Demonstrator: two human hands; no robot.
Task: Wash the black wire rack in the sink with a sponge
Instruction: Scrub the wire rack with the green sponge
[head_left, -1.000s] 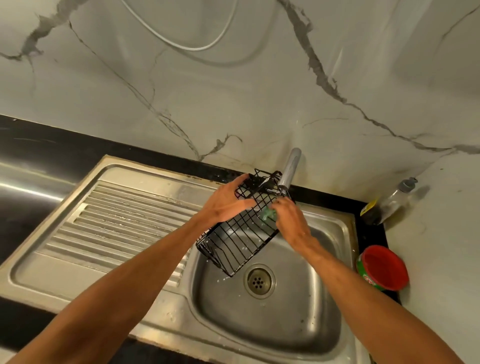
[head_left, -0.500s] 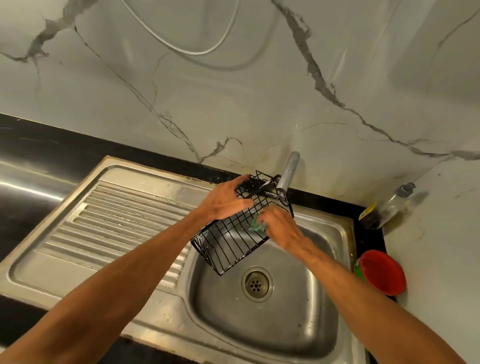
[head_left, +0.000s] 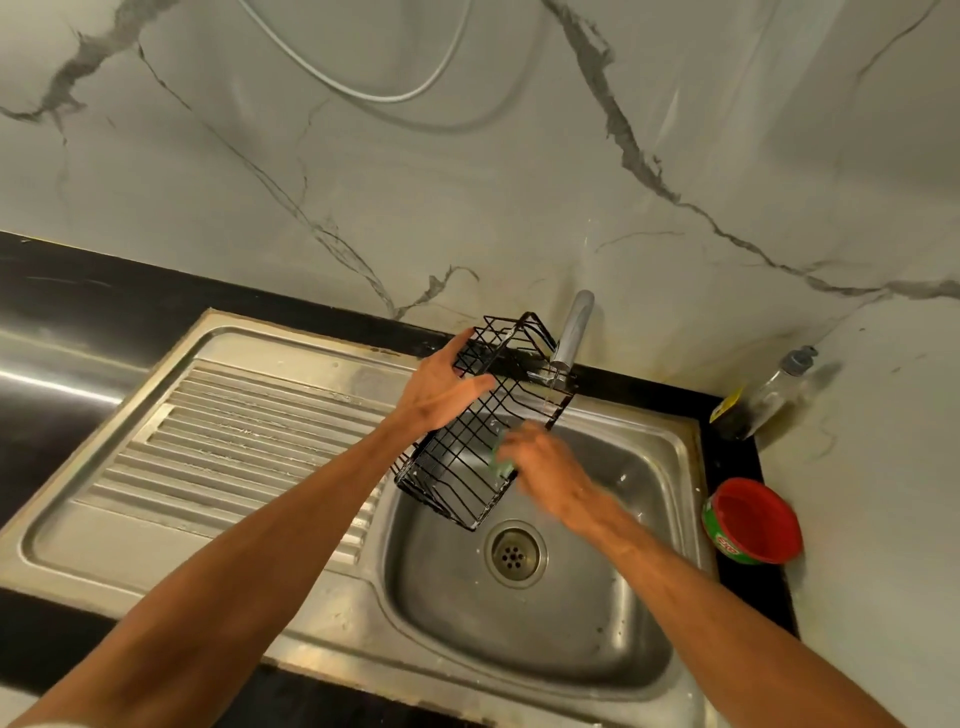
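A black wire rack (head_left: 467, 452) hangs tilted over the steel sink (head_left: 660, 467), its low end above the basin near the drain (head_left: 515, 553) and its high end close against the tap (head_left: 574, 327), with the scrubbing seemingly mid-course. The likeliest trouble from here is a slip: the wires look wet and thin, only one hand carries the rack, and a hard push from the sponge (head_left: 501, 463) could twist it out of that hold and drop it clattering into the basin. The high end could also knock or hook on the tap if the rack is lifted or swung without looking, and a finger could jam between the wires. The left hand (head_left: 441, 397) holds the rack at its upper left side, with the fingers reaching over the rim and the thumb laid across the mesh, in a fairly loose, half-spread pinch rather than a fist. The right hand (head_left: 545, 470), blurred in motion, is curled round the green sponge and presses it against the rack's right-hand long edge; how tightly the fingers close cannot be made out through the blur. To the left runs the ribbed drainboard (head_left: 234, 441) — to the right, on the black counter, stand a red-lidded tub (head_left: 753, 519) and a clear bottle (head_left: 769, 395) against the marbled wall.
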